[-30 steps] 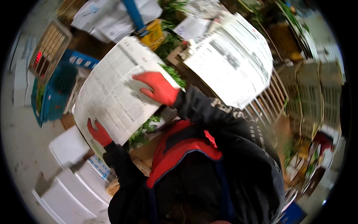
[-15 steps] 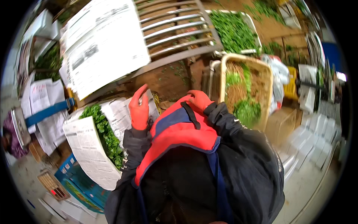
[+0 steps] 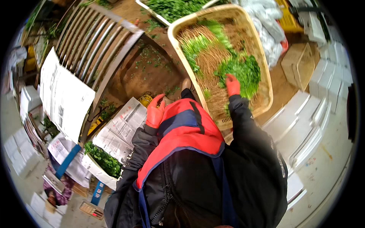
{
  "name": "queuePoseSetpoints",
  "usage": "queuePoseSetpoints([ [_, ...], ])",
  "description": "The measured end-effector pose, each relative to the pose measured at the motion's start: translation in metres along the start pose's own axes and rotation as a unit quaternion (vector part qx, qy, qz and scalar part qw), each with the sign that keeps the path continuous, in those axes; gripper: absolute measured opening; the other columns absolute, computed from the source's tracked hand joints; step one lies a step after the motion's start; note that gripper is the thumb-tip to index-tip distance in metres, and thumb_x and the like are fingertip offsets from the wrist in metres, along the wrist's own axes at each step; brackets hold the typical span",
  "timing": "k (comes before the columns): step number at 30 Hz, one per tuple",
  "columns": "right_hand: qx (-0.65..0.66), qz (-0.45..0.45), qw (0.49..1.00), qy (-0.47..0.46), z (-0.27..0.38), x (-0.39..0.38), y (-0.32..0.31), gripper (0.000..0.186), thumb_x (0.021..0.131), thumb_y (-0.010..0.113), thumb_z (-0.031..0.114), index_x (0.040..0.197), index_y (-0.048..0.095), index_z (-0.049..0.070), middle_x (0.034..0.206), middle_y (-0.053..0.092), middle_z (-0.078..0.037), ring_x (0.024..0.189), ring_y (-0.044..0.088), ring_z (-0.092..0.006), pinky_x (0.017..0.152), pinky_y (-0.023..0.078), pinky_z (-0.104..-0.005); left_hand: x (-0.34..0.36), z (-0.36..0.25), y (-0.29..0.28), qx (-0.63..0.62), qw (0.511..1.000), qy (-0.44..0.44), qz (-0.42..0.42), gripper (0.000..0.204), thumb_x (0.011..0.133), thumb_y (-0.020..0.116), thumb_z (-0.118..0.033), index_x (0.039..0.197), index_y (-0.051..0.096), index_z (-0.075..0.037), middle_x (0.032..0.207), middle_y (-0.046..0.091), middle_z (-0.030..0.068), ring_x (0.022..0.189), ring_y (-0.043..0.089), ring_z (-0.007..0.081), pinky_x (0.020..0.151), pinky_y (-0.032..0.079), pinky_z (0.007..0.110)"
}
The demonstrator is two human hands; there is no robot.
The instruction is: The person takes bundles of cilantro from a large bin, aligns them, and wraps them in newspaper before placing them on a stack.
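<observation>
My right hand [image 3: 232, 84], in an orange glove, reaches over a cream plastic crate [image 3: 268, 91] to leafy greens [image 3: 245, 70] bundled with brown roots. Its slightly curled fingers are at the leaves, open, with no grip visible. My left hand [image 3: 155, 111], also orange-gloved, is open beside my red and navy apron [image 3: 182, 125], fingers apart and holding nothing. To its left, leafy greens [image 3: 102, 159] rest among newspapers [image 3: 121, 125].
A slatted metal rack [image 3: 91, 45] with paper sheets [image 3: 61, 95] stands at left. A white tray of greens [image 3: 171, 5] and plastic bags [image 3: 262, 30] are behind the crate. A cardboard box [image 3: 298, 66] and white foam boxes [image 3: 296, 129] line the right.
My view has swung rightward from the newspapers to the crate. Both hands left the paper they were on earlier; the right has since reached out from the apron into the crate.
</observation>
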State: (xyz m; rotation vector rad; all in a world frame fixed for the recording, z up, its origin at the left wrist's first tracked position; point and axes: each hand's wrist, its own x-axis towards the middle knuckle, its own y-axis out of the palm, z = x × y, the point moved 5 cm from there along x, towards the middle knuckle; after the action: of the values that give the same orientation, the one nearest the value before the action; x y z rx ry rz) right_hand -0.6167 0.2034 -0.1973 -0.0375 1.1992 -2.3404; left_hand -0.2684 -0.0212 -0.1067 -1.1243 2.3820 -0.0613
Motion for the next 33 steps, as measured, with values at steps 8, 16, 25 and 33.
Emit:
queuePoseSetpoints([
  [8, 0.117, -0.107, 0.965, 0.207, -0.197, -0.043, -0.109, 0.034, 0.079, 0.061, 0.015, 0.111, 0.064, 0.005, 0.102, 0.066, -0.015, 0.091, 0.062, -0.0266, 0.084, 0.047, -0.0337, 0.021, -0.008, 0.099, 0.090, 0.984, 0.033, 0.147, 0.028, 0.084, 0.060, -0.008, 0.111, 0.061, 0.000, 0.097, 0.066, 0.0154, 0.089, 0.065, 0.0236, 0.076, 0.049, 0.032],
  [16, -0.065, -0.074, 0.977, 0.187, -0.159, -0.096, -0.089, 0.066, 0.074, 0.068, 0.005, 0.135, 0.041, 0.003, 0.125, 0.051, -0.023, 0.113, 0.050, -0.0377, 0.095, 0.042, -0.0428, 0.034, -0.066, 0.188, 0.213, 0.929, 0.130, 0.272, 0.032, 0.081, 0.063, -0.011, 0.112, 0.059, -0.004, 0.093, 0.064, 0.0183, 0.088, 0.062, 0.0333, 0.075, 0.049, 0.036],
  [25, -0.266, -0.033, 0.936, 0.228, -0.182, -0.063, -0.103, 0.070, 0.070, 0.072, 0.013, 0.133, 0.043, 0.006, 0.111, 0.055, -0.017, 0.102, 0.052, -0.0353, 0.087, 0.044, -0.0434, 0.040, -0.044, 0.415, 0.372, 0.674, 0.496, 0.401, 0.046, 0.071, 0.067, -0.014, 0.115, 0.057, -0.006, 0.121, 0.053, 0.0179, 0.122, 0.042, 0.0376, 0.103, 0.030, 0.052],
  [33, -0.234, -0.087, 0.948, 0.195, -0.218, -0.061, -0.093, 0.046, 0.069, 0.071, 0.016, 0.113, 0.059, 0.004, 0.097, 0.059, -0.014, 0.097, 0.052, -0.0343, 0.084, 0.043, -0.0426, 0.044, 0.002, 0.483, 0.318, 0.604, 0.583, 0.441, 0.014, 0.069, 0.056, -0.016, 0.081, 0.060, -0.010, 0.119, 0.055, 0.0148, 0.114, 0.048, 0.0331, 0.094, 0.034, 0.053],
])
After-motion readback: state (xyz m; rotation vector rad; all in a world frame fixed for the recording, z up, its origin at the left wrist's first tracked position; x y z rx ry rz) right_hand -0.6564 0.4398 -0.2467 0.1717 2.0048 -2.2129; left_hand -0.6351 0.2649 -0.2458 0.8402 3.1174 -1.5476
